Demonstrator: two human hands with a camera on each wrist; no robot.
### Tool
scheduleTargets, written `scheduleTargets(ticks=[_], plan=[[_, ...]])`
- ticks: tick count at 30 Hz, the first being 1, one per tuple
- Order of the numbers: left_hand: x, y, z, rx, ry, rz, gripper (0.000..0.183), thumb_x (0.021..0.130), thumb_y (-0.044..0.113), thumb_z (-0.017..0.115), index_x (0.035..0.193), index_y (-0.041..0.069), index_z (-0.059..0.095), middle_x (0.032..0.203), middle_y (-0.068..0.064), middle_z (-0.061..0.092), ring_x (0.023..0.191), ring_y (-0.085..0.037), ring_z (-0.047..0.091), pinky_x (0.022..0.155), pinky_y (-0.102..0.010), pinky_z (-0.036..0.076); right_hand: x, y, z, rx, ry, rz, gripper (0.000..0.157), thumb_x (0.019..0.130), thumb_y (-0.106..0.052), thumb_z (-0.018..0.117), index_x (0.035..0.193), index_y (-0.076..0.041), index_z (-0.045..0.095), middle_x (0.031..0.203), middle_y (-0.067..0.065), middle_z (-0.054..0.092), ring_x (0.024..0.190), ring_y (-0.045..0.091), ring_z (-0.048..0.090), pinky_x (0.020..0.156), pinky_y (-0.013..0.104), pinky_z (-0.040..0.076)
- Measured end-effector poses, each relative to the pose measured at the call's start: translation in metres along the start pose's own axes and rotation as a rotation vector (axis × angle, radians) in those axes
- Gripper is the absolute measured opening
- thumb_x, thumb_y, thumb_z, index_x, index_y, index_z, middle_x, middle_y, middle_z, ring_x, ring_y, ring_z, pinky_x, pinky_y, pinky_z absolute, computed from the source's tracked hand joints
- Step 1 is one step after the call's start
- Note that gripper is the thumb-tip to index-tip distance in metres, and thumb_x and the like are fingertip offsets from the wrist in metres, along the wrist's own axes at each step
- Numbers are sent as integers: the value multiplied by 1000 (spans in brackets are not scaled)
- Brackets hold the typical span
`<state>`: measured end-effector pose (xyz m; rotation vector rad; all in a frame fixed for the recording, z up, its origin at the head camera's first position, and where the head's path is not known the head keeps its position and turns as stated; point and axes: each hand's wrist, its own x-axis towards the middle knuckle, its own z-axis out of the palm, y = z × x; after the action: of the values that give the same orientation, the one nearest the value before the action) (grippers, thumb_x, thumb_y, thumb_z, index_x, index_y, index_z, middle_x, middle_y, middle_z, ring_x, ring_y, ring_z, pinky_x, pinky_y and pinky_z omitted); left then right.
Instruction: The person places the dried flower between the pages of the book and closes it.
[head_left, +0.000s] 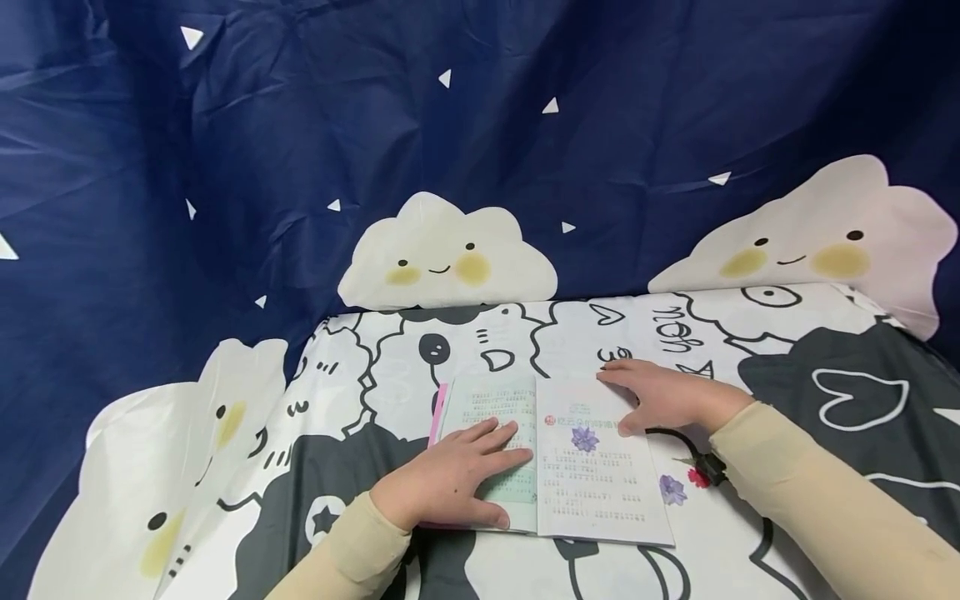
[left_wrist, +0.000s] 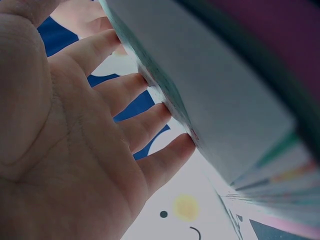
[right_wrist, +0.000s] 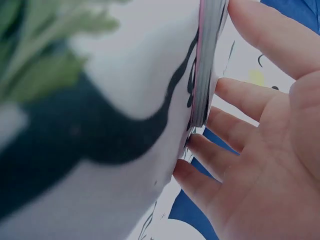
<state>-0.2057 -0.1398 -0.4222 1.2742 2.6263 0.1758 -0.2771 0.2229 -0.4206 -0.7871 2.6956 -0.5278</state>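
A book (head_left: 600,521) lies spread on the patterned cloth, with a purple flower (head_left: 584,439) on its right-hand page. Fingers spread, my left hand (head_left: 459,477) rests on the greenish left page; its fingertips touch the paper in the left wrist view. My right hand (head_left: 667,396) lies at the far right corner of the book, thumb by the page's right edge. In the right wrist view its fingers (right_wrist: 245,100) reach along the edge of the page stack (right_wrist: 202,75). A second purple flower (head_left: 672,490) and a red flower (head_left: 698,477) lie right of the book.
The black-and-white cloth (head_left: 360,475) covers the surface beneath. A dark cord (head_left: 711,468) with a black piece runs beside the right forearm. Behind hangs a navy curtain (head_left: 375,117) with white triangles and smiling clouds (head_left: 442,250).
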Motion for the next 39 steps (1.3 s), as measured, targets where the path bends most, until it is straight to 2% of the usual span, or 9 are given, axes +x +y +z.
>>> scheduleTargets(ticks=[13, 24, 32, 39], plan=[[0, -1, 1, 1, 4, 2, 83, 86, 62, 70, 158, 39, 34, 167, 1, 21, 154, -26, 16, 118, -49, 26, -5, 12, -2, 52, 7, 15, 88, 82, -36, 82, 153, -4, 42, 158, 26, 30, 143, 51, 28, 108, 66, 30], [0, -1, 2, -7, 10, 9, 83, 87, 61, 71, 158, 38, 35, 167, 1, 22, 153, -27, 17, 118, -49, 26, -7, 11, 1, 54, 54, -4, 82, 81, -28, 83, 150, -3, 46, 154, 22, 39, 141, 42, 37, 109, 60, 34], [-1, -1, 2, 0, 18, 10, 83, 86, 61, 71, 158, 38, 36, 167, 0, 23, 153, -27, 18, 118, -50, 27, -7, 9, 2, 64, 77, -25, 81, 81, -25, 84, 148, -1, 47, 151, 21, 43, 140, 42, 38, 109, 59, 34], [0, -1, 3, 26, 25, 9, 83, 86, 61, 70, 158, 38, 35, 167, 0, 23, 153, -27, 18, 118, -49, 27, -4, 11, 2, 12, 140, 12, 64, 83, -17, 80, 141, -7, 56, 144, 15, 51, 133, 36, 47, 105, 55, 40]])
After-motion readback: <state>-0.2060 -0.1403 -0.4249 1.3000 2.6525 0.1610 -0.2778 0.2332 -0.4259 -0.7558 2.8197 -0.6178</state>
